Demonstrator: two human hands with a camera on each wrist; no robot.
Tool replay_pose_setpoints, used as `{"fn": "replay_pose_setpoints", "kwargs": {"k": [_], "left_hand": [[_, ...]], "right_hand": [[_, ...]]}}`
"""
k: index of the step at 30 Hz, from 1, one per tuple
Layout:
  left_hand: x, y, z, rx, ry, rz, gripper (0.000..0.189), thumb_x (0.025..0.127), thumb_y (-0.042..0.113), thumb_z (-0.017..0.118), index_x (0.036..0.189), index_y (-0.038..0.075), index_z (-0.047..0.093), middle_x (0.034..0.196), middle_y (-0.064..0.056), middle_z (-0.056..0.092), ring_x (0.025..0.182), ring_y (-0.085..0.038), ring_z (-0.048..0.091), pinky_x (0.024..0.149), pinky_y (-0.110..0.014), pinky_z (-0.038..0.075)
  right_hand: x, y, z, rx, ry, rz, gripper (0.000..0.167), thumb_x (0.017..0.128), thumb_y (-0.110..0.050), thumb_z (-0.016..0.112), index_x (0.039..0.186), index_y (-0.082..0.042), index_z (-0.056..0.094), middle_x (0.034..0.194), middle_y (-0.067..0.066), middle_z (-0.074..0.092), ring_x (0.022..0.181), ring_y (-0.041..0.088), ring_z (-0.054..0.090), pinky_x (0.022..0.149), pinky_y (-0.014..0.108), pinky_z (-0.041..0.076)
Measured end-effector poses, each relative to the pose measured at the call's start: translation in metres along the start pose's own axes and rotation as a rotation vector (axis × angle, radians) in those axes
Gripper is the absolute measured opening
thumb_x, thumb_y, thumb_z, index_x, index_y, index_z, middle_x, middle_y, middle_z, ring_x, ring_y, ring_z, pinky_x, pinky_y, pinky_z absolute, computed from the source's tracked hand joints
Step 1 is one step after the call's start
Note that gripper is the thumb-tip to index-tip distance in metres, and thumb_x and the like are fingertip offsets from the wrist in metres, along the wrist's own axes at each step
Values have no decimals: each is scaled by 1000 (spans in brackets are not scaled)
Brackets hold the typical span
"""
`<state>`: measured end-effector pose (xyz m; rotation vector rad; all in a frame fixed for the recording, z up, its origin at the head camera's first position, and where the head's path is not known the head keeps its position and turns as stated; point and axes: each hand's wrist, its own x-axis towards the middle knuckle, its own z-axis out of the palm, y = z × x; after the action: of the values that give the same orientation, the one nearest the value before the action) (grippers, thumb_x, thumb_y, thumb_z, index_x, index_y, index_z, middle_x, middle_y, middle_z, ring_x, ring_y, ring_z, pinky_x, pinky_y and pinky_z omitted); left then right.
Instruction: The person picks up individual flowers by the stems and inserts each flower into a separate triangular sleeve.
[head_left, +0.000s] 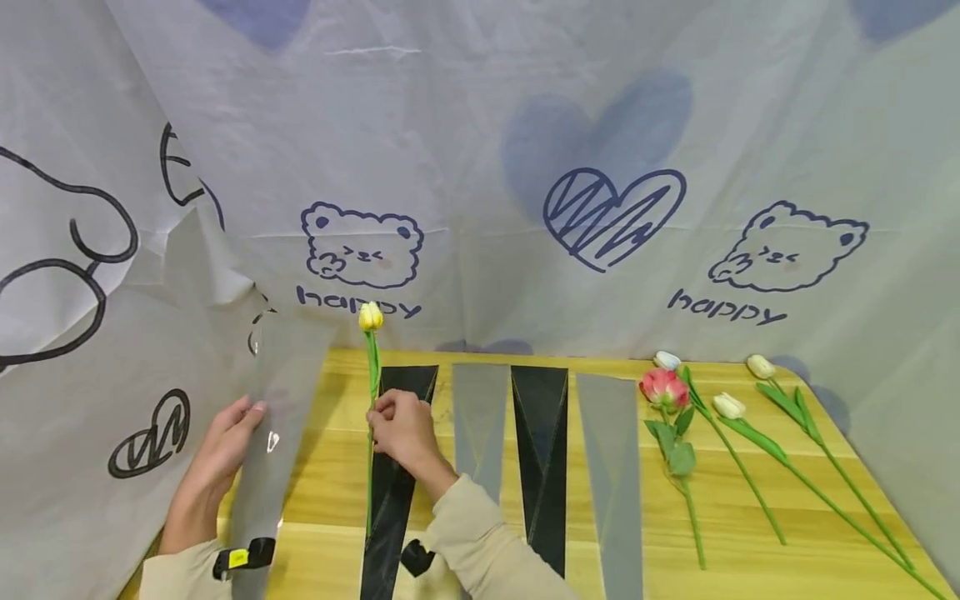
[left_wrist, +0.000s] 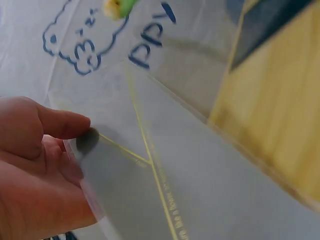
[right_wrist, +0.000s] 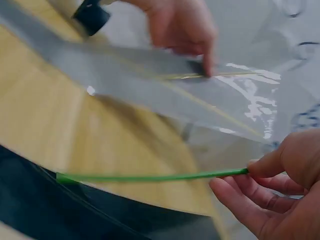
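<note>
A yellow tulip (head_left: 371, 317) stands upright over the left part of the table. My right hand (head_left: 406, 429) pinches its green stem (right_wrist: 150, 177) between thumb and fingers. To the left, a translucent grey flower sleeve (head_left: 288, 417) is held up off the table by my left hand (head_left: 216, 454). In the left wrist view the thumb and fingers grip the edge of this sleeve (left_wrist: 120, 190), which has gold lines and small print. The tulip is apart from the sleeve, on its right side.
Flat sleeves lie in a row on the wooden table (head_left: 337, 558): black (head_left: 540, 467) and grey (head_left: 611, 483) ones alternate. On the right lie a pink flower (head_left: 664, 389) and several pale tulips, one a white tulip (head_left: 729, 407). A printed cloth (head_left: 465, 142) hangs behind and at the sides.
</note>
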<state>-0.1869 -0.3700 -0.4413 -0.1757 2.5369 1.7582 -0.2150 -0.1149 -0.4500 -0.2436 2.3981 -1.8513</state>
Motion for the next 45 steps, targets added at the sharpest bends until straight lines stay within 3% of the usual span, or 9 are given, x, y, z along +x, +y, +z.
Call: {"fn": "replay_pose_setpoints", "kwargs": {"k": [3, 6, 10, 15, 20, 28, 35, 41, 45], "left_hand": [[2, 9, 11, -58, -18, 53, 51, 113, 18, 32, 151, -15, 27, 113, -10, 64, 93, -8, 63, 79, -26, 53], [4, 22, 25, -122, -46, 80, 48, 112, 14, 37, 149, -16, 31, 102, 3, 66, 88, -6, 65, 76, -28, 54], [5, 39, 45, -151, -75, 101, 47, 110, 10, 42, 148, -17, 35, 106, 0, 68, 91, -7, 66, 78, -28, 55], [4, 56, 67, -159, -113, 136, 46, 110, 14, 48, 145, -15, 42, 103, -4, 73, 88, -9, 68, 78, -29, 55], [6, 75, 85, -150, -136, 161, 47, 111, 18, 48, 149, -8, 43, 100, -8, 73, 84, -12, 70, 77, -31, 57], [15, 87, 115, -163, -191, 189, 45, 106, 1, 46, 150, -9, 43, 113, -20, 71, 89, -13, 67, 80, -33, 55], [9, 85, 109, -150, -161, 168, 51, 109, 8, 44, 158, -1, 34, 117, -19, 67, 94, -13, 65, 82, -30, 54], [6, 83, 102, -144, -118, 178, 45, 111, 23, 47, 141, -11, 49, 101, -5, 69, 87, -12, 65, 80, -29, 53], [8, 82, 107, -134, -117, 174, 41, 109, 18, 53, 131, -17, 55, 93, -8, 73, 78, -12, 66, 74, -29, 55]], "right_hand": [[-4, -3, -28, 55, 10, -45, 6, 98, -4, 68, 102, 0, 70, 82, 4, 67, 65, 20, 71, 57, 28, 58], [-9, -4, -58, 90, 24, -89, 9, 100, -3, 65, 105, 3, 69, 89, 9, 67, 71, 25, 73, 61, 33, 60], [-17, -6, -99, 67, 47, -178, 17, 100, -2, 64, 115, 5, 68, 100, 17, 67, 81, 35, 74, 64, 33, 60], [-28, -6, -147, 27, 91, -258, 22, 99, -1, 66, 120, 5, 68, 103, 19, 68, 78, 29, 73, 63, 34, 60], [-39, -12, -203, 125, 131, -237, 21, 99, 1, 65, 119, 7, 66, 104, 23, 68, 82, 24, 72, 68, 37, 61], [-63, -9, -285, 199, 335, -204, 22, 101, -7, 66, 118, 6, 65, 113, 7, 71, 90, 17, 72, 72, 31, 60], [-73, 5, -305, 325, 394, -159, 28, 99, -9, 69, 123, 5, 67, 105, 2, 75, 90, 13, 73, 73, 30, 59], [-75, 13, -306, 356, 396, -153, 28, 99, -7, 69, 124, 5, 68, 104, 5, 75, 92, 17, 73, 75, 30, 59], [-74, 20, -304, 398, 388, -127, 28, 98, -5, 69, 124, 5, 66, 106, 5, 75, 90, 15, 73, 75, 31, 59]]}}
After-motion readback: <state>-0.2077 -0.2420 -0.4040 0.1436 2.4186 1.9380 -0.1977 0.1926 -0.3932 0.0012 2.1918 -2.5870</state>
